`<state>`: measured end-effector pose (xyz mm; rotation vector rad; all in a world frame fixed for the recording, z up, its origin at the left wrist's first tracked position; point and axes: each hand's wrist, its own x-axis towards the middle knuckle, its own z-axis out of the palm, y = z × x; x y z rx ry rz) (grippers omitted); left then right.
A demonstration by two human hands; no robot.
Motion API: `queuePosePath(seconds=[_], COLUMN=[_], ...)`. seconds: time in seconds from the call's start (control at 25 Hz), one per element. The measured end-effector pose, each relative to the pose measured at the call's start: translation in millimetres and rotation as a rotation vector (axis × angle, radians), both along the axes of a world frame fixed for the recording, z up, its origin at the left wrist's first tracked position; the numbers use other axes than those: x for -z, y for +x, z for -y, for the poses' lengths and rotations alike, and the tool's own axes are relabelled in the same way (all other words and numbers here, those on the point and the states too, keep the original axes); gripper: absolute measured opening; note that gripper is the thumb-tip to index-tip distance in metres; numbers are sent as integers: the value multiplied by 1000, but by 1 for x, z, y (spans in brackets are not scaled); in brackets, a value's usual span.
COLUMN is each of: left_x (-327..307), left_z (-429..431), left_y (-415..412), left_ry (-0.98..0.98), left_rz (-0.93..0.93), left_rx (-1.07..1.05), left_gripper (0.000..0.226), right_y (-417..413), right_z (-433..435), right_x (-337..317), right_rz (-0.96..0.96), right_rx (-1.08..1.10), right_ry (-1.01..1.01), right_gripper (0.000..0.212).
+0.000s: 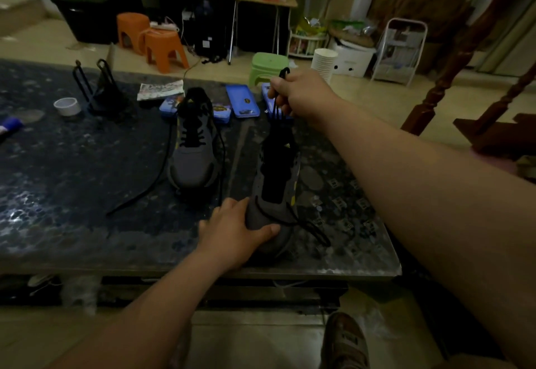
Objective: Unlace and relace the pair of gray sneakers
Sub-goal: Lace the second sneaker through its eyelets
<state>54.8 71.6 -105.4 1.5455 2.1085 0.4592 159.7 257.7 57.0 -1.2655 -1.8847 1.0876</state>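
On desk [87,165], toward the right front corner: working the near sneaker [275,183], toe toward the body, heel away. Leaving the far sneaker [193,151] flat, just left of it and further back, not touching. Looks laced across the lower rows only, with trailing ends [139,194] out over the desk on both sides.

Pinning the near sneaker's toe with left hand [235,232], fingers and thumb wrapped round the toe cap. Holding right hand [301,95] up above the collar, well apart from the left, closed on a bunch of black lace [280,107] and drawing the strands upward.

Reads as unlacing, late stage on this shoe. Seeing bare tongue over the upper rows, lace seemingly threaded only at the lowest eyelets by the toe, plus a loose end [316,232] spilling off to the right of the toe. Too dark to count eyelets, so cannot rule out early relacing.

Next move, as judged: hold the toe clamped and draw the lace clear of the last eyelets along the shoe's axis, not sideways, to avoid twisting it under the left hand. Then even up both ends before rethreading from the bottom row. Worth minding the blue tins [242,104] right by the raised hand when swinging slack.
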Motion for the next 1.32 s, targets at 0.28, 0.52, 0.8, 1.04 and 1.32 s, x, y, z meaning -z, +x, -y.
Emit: queuePosePath(seconds=[0.28,0.52,0.8,1.04,1.32], left_x=[-62,-65,-76,-33,9], left_z=[-54,-67,-65,-49,-11], left_y=[-2,-4,-10,-18,-8], left_ry=[518,510,545,347,-5], left_rz=[438,462,582,508,-47], left_rx=[35,8,50,-54,106], left_gripper=[32,29,24,36,90], right_y=[21,28,43,34,26], right_z=[26,29,82,68,60], right_x=[-9,12,114,111,85], right_rz=[125,-17,142,227,258], right_rx=[-287,-166,-284,-163,-150], right_ry=[71,-91,-10,68,-49], right_gripper=[34,37,18,37,29])
